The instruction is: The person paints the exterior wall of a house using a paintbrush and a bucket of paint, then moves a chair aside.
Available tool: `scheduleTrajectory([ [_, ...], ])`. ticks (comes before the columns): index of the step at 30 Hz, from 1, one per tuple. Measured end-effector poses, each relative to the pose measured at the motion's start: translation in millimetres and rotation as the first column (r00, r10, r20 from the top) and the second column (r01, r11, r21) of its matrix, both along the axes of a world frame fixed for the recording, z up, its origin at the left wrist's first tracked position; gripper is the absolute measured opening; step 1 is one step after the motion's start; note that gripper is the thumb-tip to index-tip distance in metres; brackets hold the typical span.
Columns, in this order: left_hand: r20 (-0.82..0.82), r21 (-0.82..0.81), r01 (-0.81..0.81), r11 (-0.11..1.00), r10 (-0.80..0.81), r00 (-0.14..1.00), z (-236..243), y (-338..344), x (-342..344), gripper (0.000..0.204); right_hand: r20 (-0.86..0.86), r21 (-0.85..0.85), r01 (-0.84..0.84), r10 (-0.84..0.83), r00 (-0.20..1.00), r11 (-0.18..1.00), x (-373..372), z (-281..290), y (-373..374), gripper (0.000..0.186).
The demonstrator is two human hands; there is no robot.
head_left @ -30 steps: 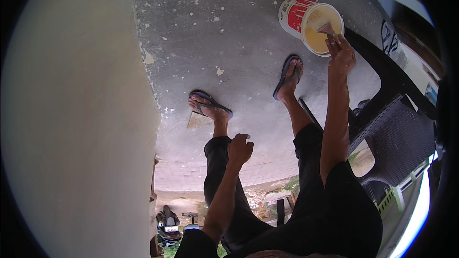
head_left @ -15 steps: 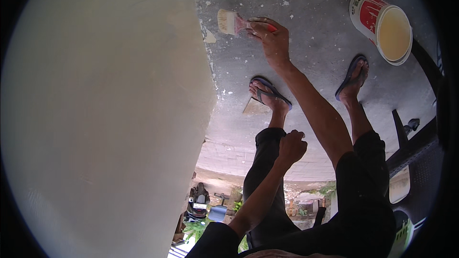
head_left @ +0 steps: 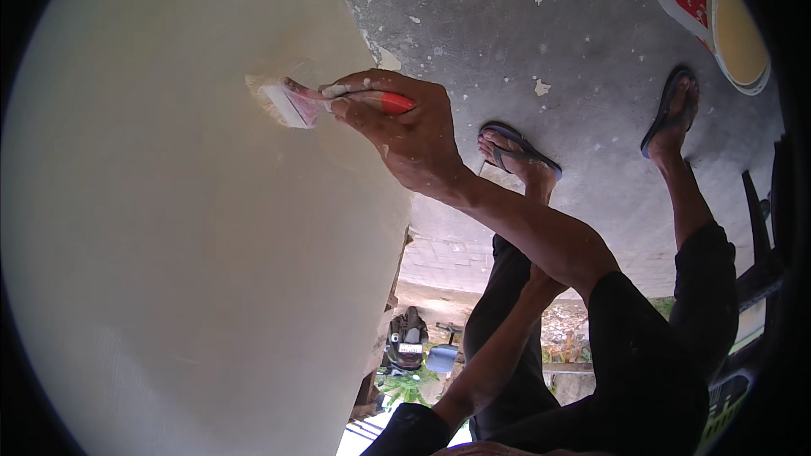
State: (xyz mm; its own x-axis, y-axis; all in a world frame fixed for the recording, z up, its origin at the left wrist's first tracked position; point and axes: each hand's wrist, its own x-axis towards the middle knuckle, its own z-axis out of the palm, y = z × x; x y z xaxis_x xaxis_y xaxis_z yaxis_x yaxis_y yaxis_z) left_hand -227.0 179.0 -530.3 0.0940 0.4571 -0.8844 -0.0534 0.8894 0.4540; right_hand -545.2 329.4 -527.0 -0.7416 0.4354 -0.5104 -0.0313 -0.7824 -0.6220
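Observation:
My right hand (head_left: 405,131) grips the red handle of a paintbrush (head_left: 291,105). Its pale bristles press flat against a cream-coloured wall (head_left: 169,270), and wet paint shines around them. Paint smears cover my fingers. My left forearm (head_left: 498,346) rises from the lower edge toward my knee, and the hand itself is hidden behind my right arm. An open paint bucket (head_left: 718,17), red and white with yellowish paint inside, stands on the floor at the upper right, far from the brush.
The grey concrete floor (head_left: 524,25) is speckled with pale paint drips. My feet wear flip-flops (head_left: 515,152) (head_left: 672,114) near the wall's foot. Dark furniture (head_left: 760,245) stands at the right edge. A yard with plants shows beyond the wall's end.
My right hand took the brush from the bucket, swung left across the floor and now presses it on the wall. My left hand has slipped out of sight behind my right arm.

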Motion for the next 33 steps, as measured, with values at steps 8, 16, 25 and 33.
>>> scheduleTrajectory([
  [8,-0.391,0.114,-0.096,0.989,0.133,0.911,17,42,-35,0.045,0.075,-0.193,0.199,-0.188,0.979,0.961,5,-159,11,0.014],
  [16,-0.516,0.195,-0.015,0.981,0.116,0.848,12,37,-32,0.045,0.29,0.304,0.049,-0.142,0.946,0.951,-25,-147,-14,0.019],
  [25,-0.357,0.14,0.013,0.99,0.038,0.933,11,41,-54,0.034,-0.197,-0.093,0.186,-0.201,0.96,0.978,-38,-9,38,0.017],
  [33,-0.277,0.021,0.106,0.994,-0.096,0.956,19,54,-64,0.027,0.133,-0.014,0.224,-0.22,0.966,0.975,-28,-181,42,0.012],
])
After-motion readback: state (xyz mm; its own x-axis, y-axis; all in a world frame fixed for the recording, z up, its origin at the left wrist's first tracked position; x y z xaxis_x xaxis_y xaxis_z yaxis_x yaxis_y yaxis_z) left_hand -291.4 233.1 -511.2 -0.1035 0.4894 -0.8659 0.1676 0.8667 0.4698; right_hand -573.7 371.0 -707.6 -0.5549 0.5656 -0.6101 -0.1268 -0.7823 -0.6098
